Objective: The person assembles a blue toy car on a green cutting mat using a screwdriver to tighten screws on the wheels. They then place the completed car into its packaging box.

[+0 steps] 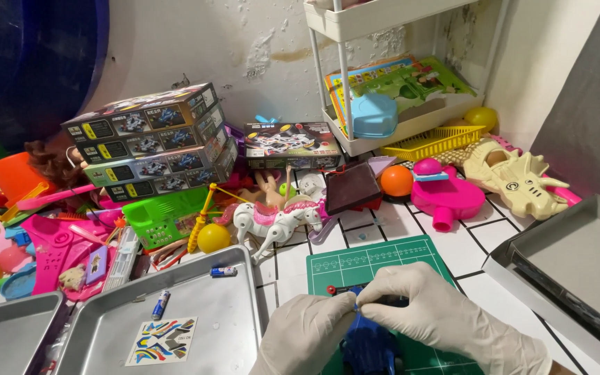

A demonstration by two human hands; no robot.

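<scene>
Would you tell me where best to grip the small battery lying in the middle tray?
Probably pinch the battery across its round middle, coming straight down from above. It lies flat and alone on the tray, beside the sticker sheet, so both long sides are free for fingers.

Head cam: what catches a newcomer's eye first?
Two gloved hands, the left hand and right hand, grip a blue toy car over a green cutting mat at bottom centre. Behind, a jumble of bright plastic toys, with a stack of toy-car boxes at left.

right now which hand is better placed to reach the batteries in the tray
Left. The left hand sits beside the metal tray holding the batteries; the right hand is farther off, over the green mat.
</scene>
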